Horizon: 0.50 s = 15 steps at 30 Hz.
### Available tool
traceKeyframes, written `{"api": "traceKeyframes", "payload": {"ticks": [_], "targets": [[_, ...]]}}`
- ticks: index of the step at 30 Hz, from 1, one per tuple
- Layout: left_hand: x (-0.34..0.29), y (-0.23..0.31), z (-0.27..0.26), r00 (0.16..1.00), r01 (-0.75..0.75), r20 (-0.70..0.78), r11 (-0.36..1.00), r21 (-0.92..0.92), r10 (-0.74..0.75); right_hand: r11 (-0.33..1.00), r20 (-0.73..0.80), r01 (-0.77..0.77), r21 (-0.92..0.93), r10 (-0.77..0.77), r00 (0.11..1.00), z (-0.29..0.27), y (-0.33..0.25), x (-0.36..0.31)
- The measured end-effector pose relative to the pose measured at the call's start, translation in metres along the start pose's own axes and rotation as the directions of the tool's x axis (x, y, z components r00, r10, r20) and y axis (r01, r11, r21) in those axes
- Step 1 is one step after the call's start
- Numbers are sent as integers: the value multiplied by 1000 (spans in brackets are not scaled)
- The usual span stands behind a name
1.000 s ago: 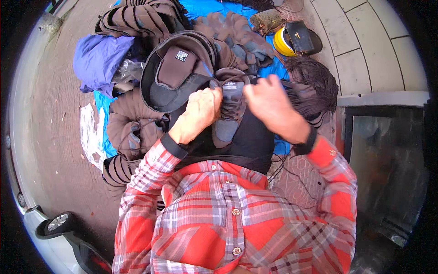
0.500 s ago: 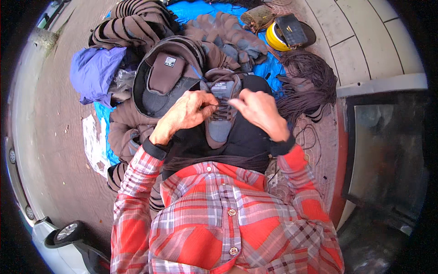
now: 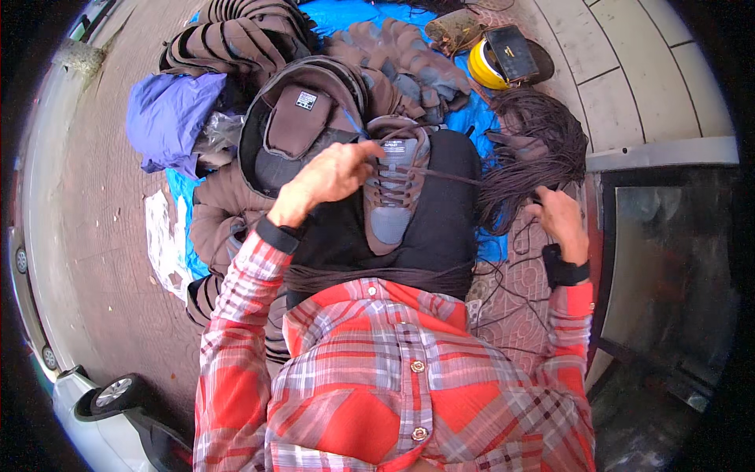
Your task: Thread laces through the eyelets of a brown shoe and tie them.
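Observation:
A grey-and-brown shoe upper [image 3: 389,224] lies on my lap, toe toward me, with dark shoelace [image 3: 393,189] crossing its eyelets. My left hand [image 3: 334,173] is closed beside the upper's left eyelet row, fingertips together near the tongue. What those fingers hold, if anything, is too small to make out. Out to the right, my right hand [image 3: 560,220] pinches at the lace end, beside a large bundle of dark laces [image 3: 523,169]. One lace stretches from the upper's right side toward that hand. More dark laces [image 3: 377,279] lie across my lap.
An open black bag [image 3: 252,145] with a brown tongue piece stands left of the upper. Stacked brown uppers [image 3: 236,47] and more pieces [image 3: 397,67] lie on blue sheeting [image 3: 322,11]. A purple cloth [image 3: 173,114], a yellow roll [image 3: 484,67] and a black wallet [image 3: 511,53] are around.
My right hand has swung from the upper out to the right, and a lace is drawn out that way. My left hand has risen slightly toward the top of the eyelets.

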<state>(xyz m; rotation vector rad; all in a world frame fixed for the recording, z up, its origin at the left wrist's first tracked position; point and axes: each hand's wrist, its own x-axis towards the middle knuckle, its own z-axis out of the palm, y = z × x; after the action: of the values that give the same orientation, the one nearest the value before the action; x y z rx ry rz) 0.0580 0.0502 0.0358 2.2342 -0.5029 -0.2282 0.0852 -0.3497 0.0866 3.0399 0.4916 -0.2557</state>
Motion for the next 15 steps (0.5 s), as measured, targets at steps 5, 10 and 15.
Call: {"api": "traceKeyframes", "payload": {"ticks": [5, 10, 15], "targets": [[9, 8, 13, 998, 60, 6, 934, 353, -66, 807, -442, 525, 269, -381, 812, 16, -123, 38], [8, -18, 18, 998, -25, 53, 994, 105, 19, 719, -313, 403, 566, -265, 912, 44, -178, 53], [12, 11, 12, 910, 394, 243, 885, -248, -337, 801, -290, 428, 420, -328, 899, 32, -182, 59]]}}
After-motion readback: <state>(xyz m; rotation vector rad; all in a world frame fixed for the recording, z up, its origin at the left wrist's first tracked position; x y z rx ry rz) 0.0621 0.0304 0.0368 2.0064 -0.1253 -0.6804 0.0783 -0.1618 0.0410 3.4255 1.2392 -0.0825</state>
